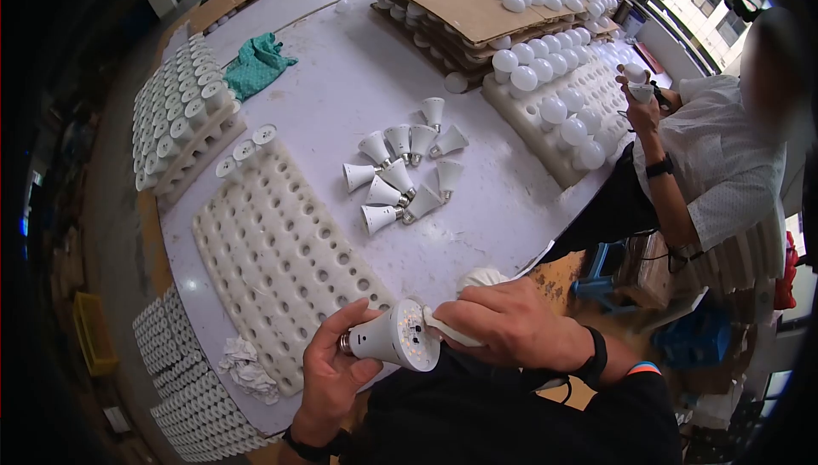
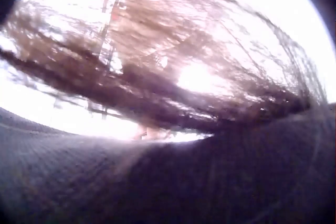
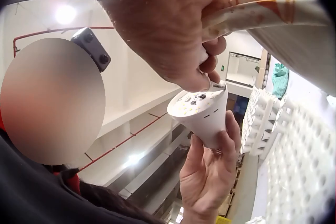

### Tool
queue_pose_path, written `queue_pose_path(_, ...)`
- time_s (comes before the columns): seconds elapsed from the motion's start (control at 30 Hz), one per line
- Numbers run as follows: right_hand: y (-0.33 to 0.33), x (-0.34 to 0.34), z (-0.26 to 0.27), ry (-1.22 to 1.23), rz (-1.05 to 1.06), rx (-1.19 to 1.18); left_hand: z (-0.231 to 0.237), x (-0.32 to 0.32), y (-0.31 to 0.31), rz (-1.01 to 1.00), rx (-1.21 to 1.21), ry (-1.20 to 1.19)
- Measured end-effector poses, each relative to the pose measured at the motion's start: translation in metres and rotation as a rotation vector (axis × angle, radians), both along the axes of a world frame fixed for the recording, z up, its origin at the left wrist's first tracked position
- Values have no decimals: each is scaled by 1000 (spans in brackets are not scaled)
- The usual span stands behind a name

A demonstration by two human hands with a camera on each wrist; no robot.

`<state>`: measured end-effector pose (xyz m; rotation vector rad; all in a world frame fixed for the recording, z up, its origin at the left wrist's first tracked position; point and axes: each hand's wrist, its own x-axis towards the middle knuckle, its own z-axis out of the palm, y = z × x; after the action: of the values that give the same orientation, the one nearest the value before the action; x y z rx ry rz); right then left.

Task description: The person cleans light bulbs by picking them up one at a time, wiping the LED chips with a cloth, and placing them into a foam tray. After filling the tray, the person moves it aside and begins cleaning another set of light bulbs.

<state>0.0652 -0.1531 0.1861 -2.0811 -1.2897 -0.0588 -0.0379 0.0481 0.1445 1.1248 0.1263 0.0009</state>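
In the head view my left hand (image 1: 331, 373) grips a white bulb housing (image 1: 379, 339) near its screw base, its round face with small chips turned to the right. My right hand (image 1: 520, 322) pinches a white cloth (image 1: 456, 333) against the rim of that face. The right wrist view shows the right hand (image 3: 163, 29) above the housing (image 3: 206, 116), with the cloth (image 3: 262, 11) trailing from it and the left hand (image 3: 210, 182) holding from below. The left wrist view is blurred and shows no hand clearly.
Several loose housings (image 1: 396, 177) lie mid-table. A foam tray (image 1: 285, 252) with holes is at the left, near a green cloth (image 1: 258, 66) and packed housings (image 1: 181, 107). White domes (image 1: 524, 77) stand at the back right, beside another person (image 1: 711, 146). Crumpled white cloth (image 1: 247, 370) lies at the near edge.
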Motion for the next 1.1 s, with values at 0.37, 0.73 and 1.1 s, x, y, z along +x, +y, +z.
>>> queue_pose_path(0.37,1,10,5,580,17,77,-22,13,6,1,309,-503)
queue_pose_path(0.73,-13,35,-10,646,-334,191,-189,93,-26,-132,-288,649)
queue_pose_path(1.1,28,78,-36,778,-383,199,-168,159,92,361,257,372)
